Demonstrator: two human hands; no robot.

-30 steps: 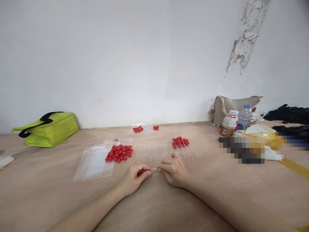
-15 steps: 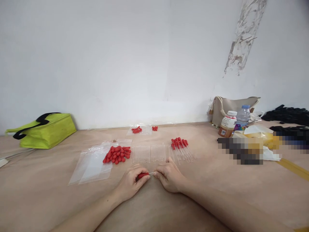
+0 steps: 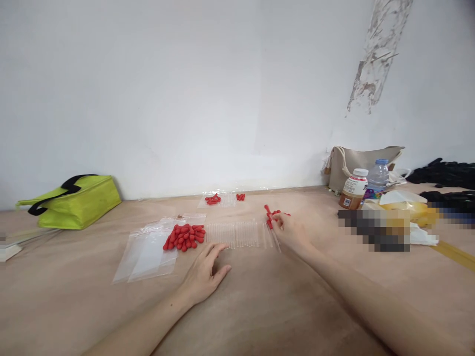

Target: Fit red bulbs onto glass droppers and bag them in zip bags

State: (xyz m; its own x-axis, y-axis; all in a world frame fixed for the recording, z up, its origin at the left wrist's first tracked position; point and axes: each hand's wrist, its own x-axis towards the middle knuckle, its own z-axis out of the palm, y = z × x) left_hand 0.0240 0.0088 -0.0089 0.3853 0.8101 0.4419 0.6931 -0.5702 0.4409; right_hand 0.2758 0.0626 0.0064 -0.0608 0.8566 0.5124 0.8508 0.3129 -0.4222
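My left hand [image 3: 207, 273] hovers low over the table with thumb and fingers apart, holding nothing. In front of it lie a row of clear glass dropper tubes [image 3: 232, 234] and a heap of red rubber bulbs [image 3: 184, 237]. My right hand [image 3: 291, 231] is at the group of bulb-topped droppers, its fingers pinched on a dropper whose red bulb [image 3: 267, 209] points away from me. Other red-bulbed droppers [image 3: 285, 214] lie partly hidden behind that hand.
Clear plastic bags [image 3: 148, 254] lie left of the bulbs. Farther back rests a bag with red bulbs [image 3: 213, 199]. A lime-green bag [image 3: 83, 200] stands at left. At right are a drink bottle [image 3: 354, 189], a water bottle [image 3: 378, 175] and a beige bag [image 3: 338, 165].
My right hand has carried the dropper from in front of me to the group at the right. My left hand has let go of the red bulb and spread its fingers.
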